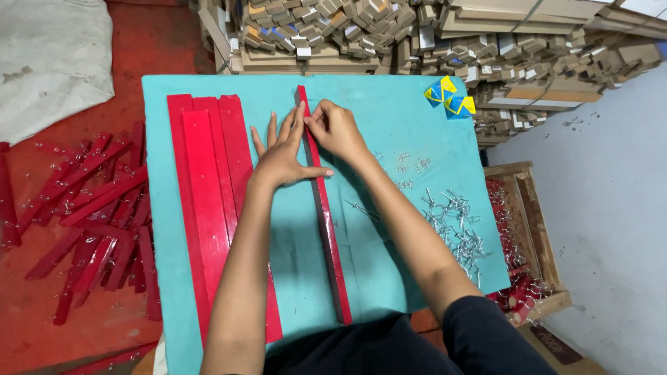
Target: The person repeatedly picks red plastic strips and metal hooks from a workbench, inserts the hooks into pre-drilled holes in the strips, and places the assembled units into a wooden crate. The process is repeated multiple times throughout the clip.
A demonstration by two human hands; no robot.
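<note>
A long red strip (324, 208) lies on the turquoise worktop (389, 111), its long axis running straight away from the person. The left hand (281, 156) presses flat and spread against its left side near the far end; the right hand (337, 128) pinches that end with narrowed fingertips, so both sit equally close. More red strips (208, 180) lie parallel to the left, metal hooks (455, 226) to the right, where bare worktop leaves room

This is looking like a small workshop. Red wooden strips (97, 222) are lying heaped on the floor, and metal hooks (455, 226) are covering the counter (389, 111). Cardboard stacks (417, 35) are piling up behind.
</note>
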